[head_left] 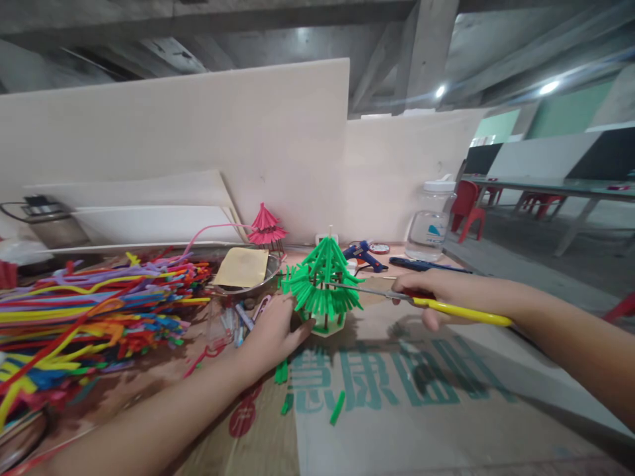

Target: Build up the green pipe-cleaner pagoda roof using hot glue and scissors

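Indoors, a curled left hand point(275, 332) holds a green pipe-cleaner pavilion point(325, 259); the right hand point(436, 289) clasps a yellow-handled, long-nosed tool point(466, 312).

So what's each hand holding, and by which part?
Right hand: yellow tool, by its handle. Left hand: green model, by its lower left side.

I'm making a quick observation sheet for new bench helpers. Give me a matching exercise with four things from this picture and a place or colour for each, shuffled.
Things
1. Green model
2. Glue gun
3. Water bottle
4. Yellow-handled tool

Places and colours
A. Clear, with a white lid
B. In the right hand
C. At the left hand
D. Blue and orange

Pairs: 1-C, 2-D, 3-A, 4-B
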{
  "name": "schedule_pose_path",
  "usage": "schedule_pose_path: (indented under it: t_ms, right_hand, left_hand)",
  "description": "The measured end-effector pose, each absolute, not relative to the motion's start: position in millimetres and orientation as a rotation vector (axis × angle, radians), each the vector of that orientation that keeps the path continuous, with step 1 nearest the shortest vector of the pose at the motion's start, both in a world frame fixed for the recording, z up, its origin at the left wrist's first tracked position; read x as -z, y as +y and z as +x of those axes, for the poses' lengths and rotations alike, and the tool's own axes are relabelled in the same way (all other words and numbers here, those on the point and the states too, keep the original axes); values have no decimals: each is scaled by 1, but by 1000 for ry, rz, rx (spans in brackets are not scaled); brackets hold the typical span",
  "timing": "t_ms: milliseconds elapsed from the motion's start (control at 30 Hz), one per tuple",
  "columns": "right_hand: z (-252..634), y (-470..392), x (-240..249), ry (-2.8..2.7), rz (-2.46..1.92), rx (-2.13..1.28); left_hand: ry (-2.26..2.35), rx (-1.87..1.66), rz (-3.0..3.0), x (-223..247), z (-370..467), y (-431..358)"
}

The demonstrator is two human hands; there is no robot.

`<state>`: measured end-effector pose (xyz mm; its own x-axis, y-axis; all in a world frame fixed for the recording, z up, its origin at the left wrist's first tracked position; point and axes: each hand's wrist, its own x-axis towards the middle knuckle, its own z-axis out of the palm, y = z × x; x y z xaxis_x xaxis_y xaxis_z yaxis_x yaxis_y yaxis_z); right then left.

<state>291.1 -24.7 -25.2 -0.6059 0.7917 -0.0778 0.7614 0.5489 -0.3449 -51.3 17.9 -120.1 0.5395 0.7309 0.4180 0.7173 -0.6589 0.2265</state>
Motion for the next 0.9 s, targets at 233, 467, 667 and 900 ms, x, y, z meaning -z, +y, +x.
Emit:
schedule_pose_path:
  t_ms: [233, 467, 667, 900]
  right_hand:
    - [288, -26, 22, -2678, -1335, -529]
    - [286, -27, 22, -2627, -1341, -600]
    - [286, -25, 24, -2620, -1366, -598]
    - [289, -23, 29, -2599, -1319, -603]
  left_hand:
    - [1219, -805, 2751, 120, -52, 17]
    - [1206, -789, 2752, 118, -51, 16]
    - [1215, -790, 2740, 117, -50, 15]
    - [1225, -787, 2752, 117, -51, 15]
